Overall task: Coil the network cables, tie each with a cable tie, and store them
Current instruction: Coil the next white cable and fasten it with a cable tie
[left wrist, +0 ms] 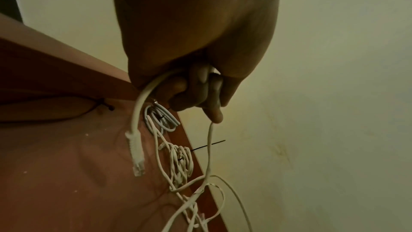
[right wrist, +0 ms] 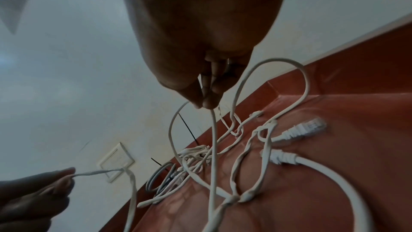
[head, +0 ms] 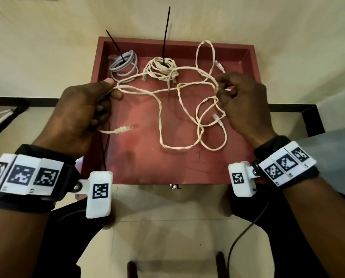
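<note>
Loose white network cables (head: 161, 125) lie tangled across the red tray (head: 253, 63). My left hand (head: 99, 97) grips one white cable (left wrist: 139, 105) near its end, and the plug (head: 124, 129) hangs below the fist. My right hand (head: 223, 87) pinches a cable strand (right wrist: 214, 130) between thumb and fingertips above the tangle. At the tray's back lie a coiled grey cable (head: 124, 64) and a coiled white cable (head: 161, 67), each with a black cable tie (head: 165, 35) sticking up. More plugs (right wrist: 301, 128) lie under my right hand.
The tray sits on a pale surface against a cream wall. A black cord (head: 105, 149) runs along the tray's left side. A dark frame (head: 308, 115) runs behind the tray on both sides. A wall socket plate (right wrist: 116, 161) shows in the right wrist view.
</note>
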